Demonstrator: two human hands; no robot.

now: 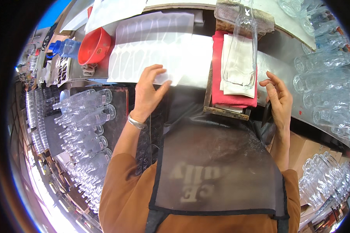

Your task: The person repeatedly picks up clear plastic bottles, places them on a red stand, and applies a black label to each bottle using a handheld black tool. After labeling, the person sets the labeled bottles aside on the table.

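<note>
A clear glass bottle (243, 50) lies on folded white cloth (225, 91) and red cloth (218, 58), which rest on a wooden stand (226, 111). My left hand (147, 91), fingers curved and apart, is at the near edge of a sheet of pale transfers (144, 48). I see nothing in that hand, and whether its fingertips touch the sheet I cannot tell. To the right of the bottle, my right hand (280, 97) is closed around a thin dark flat tool (266, 113), whose upper part the palm and fingers hide. The bottle stays apart from both hands.
A red bowl (94, 46) and a blue-topped plastic bottle (69, 48) stand at the far left. Rows of glass bottles fill a rack (122, 101) on the left. More glass bottles (322, 83) lie along the right, and others (324, 178) are lower right.
</note>
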